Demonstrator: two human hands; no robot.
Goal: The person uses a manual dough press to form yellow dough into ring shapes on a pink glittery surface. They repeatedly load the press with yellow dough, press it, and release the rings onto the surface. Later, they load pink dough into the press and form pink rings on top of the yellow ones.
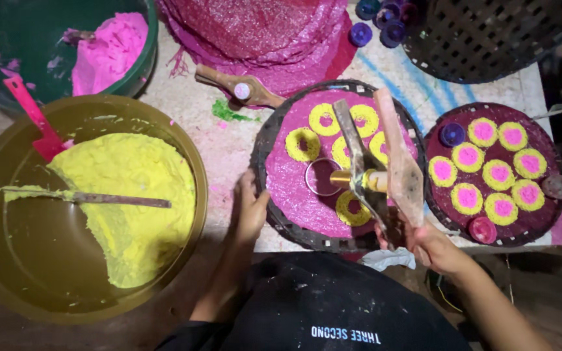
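Observation:
My right hand [424, 244] grips a wooden two-armed press tool [375, 156] with a brass cylinder at its joint, held over a round woven tray [274, 214] lined with pink cloth. Several yellow dough rings [302, 143] lie on that cloth, and a metal ring mould [323, 177] stands by the tool's tip. My left hand [250, 211] rests with fingers on the tray's left rim. To the right sits a second tray [541, 224] holding several yellow rings filled with pink.
A large brown bowl [8, 260] of yellow dough with a spatula sits at left; a green bowl [8, 39] of pink dough behind it. A stack of pink cloths [261, 32], another wooden tool [242, 88], purple caps [385, 23] and a dark basket [489, 32] lie at the back.

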